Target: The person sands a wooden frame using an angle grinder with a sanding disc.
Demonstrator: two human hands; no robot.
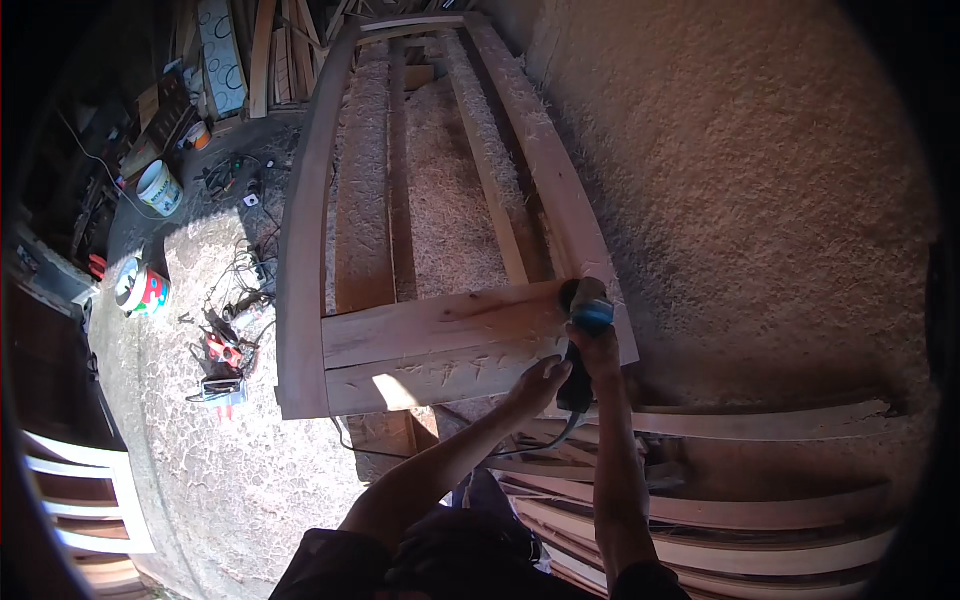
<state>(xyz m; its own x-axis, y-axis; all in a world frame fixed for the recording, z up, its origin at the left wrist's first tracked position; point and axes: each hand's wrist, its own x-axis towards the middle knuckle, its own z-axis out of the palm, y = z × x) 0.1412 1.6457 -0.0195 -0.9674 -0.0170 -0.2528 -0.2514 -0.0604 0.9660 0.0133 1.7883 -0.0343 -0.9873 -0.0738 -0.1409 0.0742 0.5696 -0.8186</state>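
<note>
A long wooden frame of planed boards, likely a door, lies in front of me, with shavings on its inner rails. At its near right corner rests a corded angle grinder with a dark body and a blue-green head. My right hand is wrapped round it just behind the head. Lower down, my left hand closes against the rear of the body from the left; its fingers are partly hidden. The dark disc at the head meets the wood near the joint of the crosspiece and the right side board.
Stacked boards lie at the lower right, beside a rough wall. Left of the frame are two buckets, cables and a red tool on the floor. A white slatted frame stands lower left; planks lean at the back.
</note>
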